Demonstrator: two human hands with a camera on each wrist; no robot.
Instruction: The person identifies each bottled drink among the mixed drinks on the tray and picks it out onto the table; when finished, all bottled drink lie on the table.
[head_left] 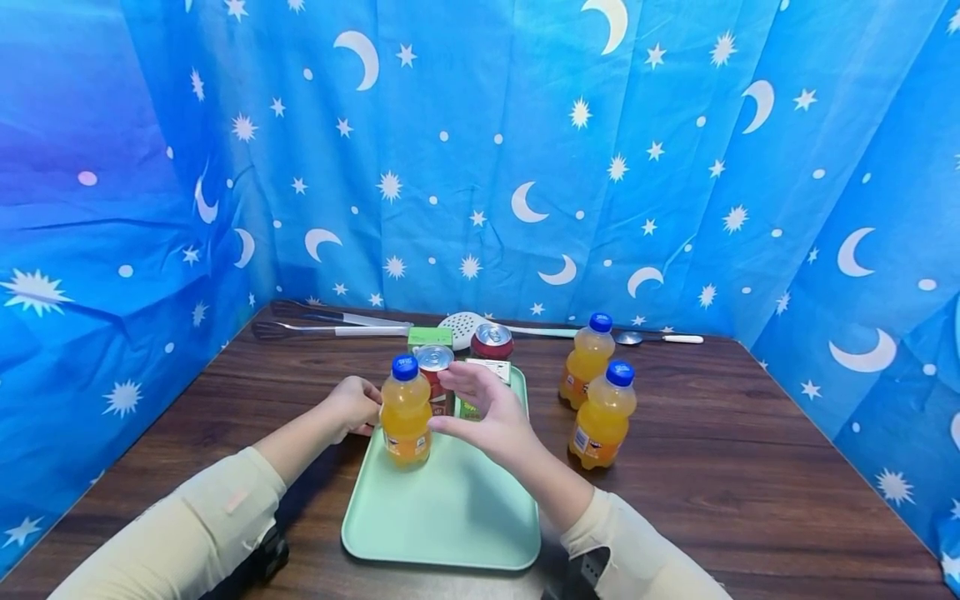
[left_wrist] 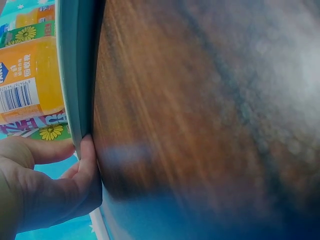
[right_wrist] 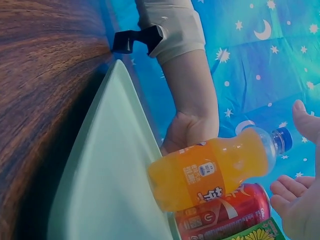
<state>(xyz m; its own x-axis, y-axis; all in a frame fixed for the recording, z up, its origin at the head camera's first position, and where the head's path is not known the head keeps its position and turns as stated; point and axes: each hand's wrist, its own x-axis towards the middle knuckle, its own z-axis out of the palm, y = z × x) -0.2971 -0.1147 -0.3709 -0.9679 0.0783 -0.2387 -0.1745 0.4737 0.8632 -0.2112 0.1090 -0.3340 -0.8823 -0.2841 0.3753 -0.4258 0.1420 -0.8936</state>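
Note:
An orange soda bottle (head_left: pixel 406 421) with a blue cap stands upright on the left part of the green tray (head_left: pixel 442 521). My left hand (left_wrist: pixel 55 187) pinches the tray's left rim between thumb and fingers. Just right of the bottle, my right hand (head_left: pixel 491 412) hovers with fingers spread, palm towards it, and a gap shows between them in the right wrist view. Behind the bottle on the tray are a red can (right_wrist: pixel 230 212), a green carton with yellow flowers (right_wrist: pixel 260 232) and a second red can (head_left: pixel 492 340). Another green box (head_left: pixel 430 337) sits at the back.
Two more orange soda bottles (head_left: pixel 602 417) stand on the wooden table (head_left: pixel 712 467) right of the tray. Along the back lie whisks (head_left: pixel 337 331), a slotted turner (head_left: pixel 462 327) and a spoon (head_left: pixel 628 338). A blue star-patterned curtain (head_left: pixel 465 150) encloses the table.

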